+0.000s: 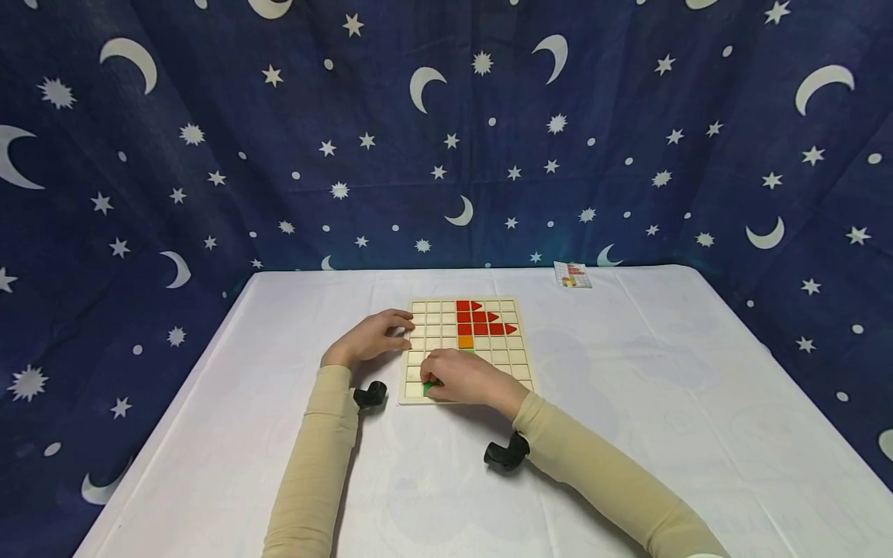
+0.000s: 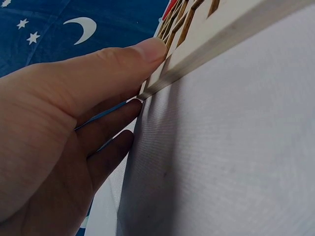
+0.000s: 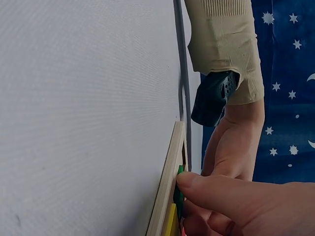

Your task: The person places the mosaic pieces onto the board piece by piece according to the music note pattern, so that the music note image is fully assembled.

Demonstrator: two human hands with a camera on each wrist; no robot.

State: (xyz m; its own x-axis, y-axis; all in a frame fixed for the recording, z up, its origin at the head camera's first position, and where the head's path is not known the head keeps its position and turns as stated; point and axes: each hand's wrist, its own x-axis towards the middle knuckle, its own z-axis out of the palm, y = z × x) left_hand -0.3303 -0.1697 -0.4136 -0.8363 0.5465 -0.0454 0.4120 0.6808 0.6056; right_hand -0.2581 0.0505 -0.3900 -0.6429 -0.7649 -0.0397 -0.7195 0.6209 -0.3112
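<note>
A wooden grid board [image 1: 433,318] lies on the white cloth. Red squares [image 1: 463,318] and red pointed pieces [image 1: 511,329] fill cells at its upper right, with an orange square [image 1: 465,342] below them. My left hand [image 1: 368,337] touches the board's left edge, its thumb on the rim and the fingers nearly straight. Over the lower left cells, my right hand [image 1: 463,377] pinches a green piece [image 1: 429,386] between thumb and fingers. The right wrist view shows a yellow piece [image 3: 171,221] beside the green one. My right hand hides the cells beneath it.
A small printed card [image 1: 573,274] with a coloured pattern lies at the back of the white-covered table [image 1: 628,372]. Behind it hangs a dark blue curtain [image 1: 391,116] with stars and moons. Black cameras [image 1: 508,453] sit at both wrists.
</note>
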